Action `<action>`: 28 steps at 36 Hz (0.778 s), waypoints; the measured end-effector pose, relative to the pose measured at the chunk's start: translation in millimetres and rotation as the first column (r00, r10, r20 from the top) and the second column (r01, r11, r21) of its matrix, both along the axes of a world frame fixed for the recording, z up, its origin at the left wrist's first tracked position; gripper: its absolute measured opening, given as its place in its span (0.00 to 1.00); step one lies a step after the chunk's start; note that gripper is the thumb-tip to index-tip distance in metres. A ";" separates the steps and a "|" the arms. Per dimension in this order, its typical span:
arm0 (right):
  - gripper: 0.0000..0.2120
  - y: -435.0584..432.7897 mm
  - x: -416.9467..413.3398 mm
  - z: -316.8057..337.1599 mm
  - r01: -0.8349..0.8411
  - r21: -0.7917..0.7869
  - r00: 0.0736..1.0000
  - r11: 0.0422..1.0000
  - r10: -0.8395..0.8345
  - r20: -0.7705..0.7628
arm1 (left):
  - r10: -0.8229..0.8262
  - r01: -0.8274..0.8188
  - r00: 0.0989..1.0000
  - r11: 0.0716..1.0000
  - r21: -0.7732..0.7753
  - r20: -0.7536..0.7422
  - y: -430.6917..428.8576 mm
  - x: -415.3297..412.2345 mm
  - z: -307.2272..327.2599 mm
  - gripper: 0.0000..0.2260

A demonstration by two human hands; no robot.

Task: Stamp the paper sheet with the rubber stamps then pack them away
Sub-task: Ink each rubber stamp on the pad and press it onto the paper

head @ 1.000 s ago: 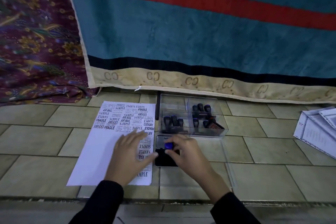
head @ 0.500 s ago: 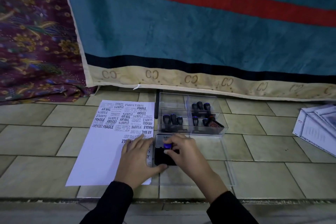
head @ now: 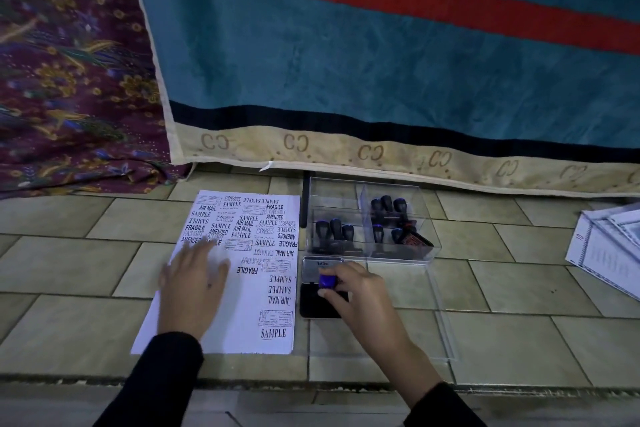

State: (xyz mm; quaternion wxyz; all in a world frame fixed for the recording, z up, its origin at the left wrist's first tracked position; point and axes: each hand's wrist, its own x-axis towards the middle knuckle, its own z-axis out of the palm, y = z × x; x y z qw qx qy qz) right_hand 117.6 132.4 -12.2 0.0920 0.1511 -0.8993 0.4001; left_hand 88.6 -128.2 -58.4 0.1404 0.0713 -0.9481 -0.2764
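Moved left hand (head: 194, 288) away from the ink pad (head: 311, 305), out over the blank left half of the paper sheet (head: 252, 305), fingers spread flat. Pinching blue-topped stamp (head: 326, 281) in right hand (head: 363, 302), down on the pad just right of the sheet. Might overload ink and smudge crowded prints, or let the sheet skid on the floor (head: 519, 340) through slack pressure.

Tiled floor (head: 86, 263) bearing a stamped paper sheet (head: 242, 291), lying flat. Just right of the sheet: clear compartmented box (head: 332, 194), its flat lid (head: 415, 308), black ink pad (head: 311, 308). Well right: printed booklets (head: 602, 253). Behind-left: patterned cloth (head: 69, 166).
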 end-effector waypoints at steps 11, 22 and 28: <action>0.12 -70.2 -37.4 20.5 -0.150 -0.004 0.989 0.989 0.150 0.006 | 0.165 -0.149 0.982 0.976 -0.161 0.095 -18.0 -0.6 -19.2 0.21; 0.12 -87.8 -45.9 10.0 -0.180 0.091 0.982 0.979 0.174 0.075 | 0.171 -0.153 0.981 0.972 -0.177 0.095 -19.0 -0.5 -21.6 0.21; 0.13 -90.2 -48.0 6.4 -0.184 0.095 0.980 0.978 0.175 0.095 | 0.179 -0.160 0.979 0.972 -0.170 0.098 -18.1 -0.2 -19.4 0.21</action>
